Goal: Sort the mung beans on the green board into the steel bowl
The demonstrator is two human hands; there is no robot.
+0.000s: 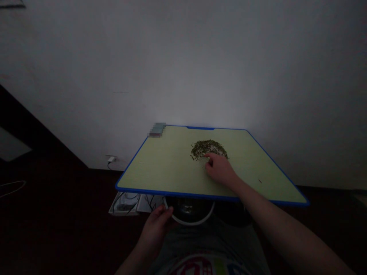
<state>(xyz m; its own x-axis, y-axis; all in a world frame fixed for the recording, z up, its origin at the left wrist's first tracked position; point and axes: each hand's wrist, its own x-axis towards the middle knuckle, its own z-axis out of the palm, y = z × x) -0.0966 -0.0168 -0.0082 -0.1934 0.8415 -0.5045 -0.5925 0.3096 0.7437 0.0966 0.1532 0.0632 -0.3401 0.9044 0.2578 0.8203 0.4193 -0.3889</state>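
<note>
A loose pile of small dark-green beans or seeds (pixel 205 145) is spread on the pale yellow-green top of a table (pixel 163 164) with blue edging. Over the near side of the pile is my right hand (pixel 220 168), its index finger stretched into the beans and its thumb slightly apart; the other fingers are mostly hidden. Below the table's front edge, my left hand (pixel 156 225) grips the left side of a white-rimmed bowl (pixel 197 222). The bowl's inside is dark with a few glints, and the tabletop covers its far part.
A blurred-out stack (pixel 157 130) sits at the table's back left corner. A thin reddish-brown sliver (pixel 260 181) lies on the right side. White boxes with cables (pixel 126 202) stand under the left edge. A plug (pixel 111 159) is in the wall behind.
</note>
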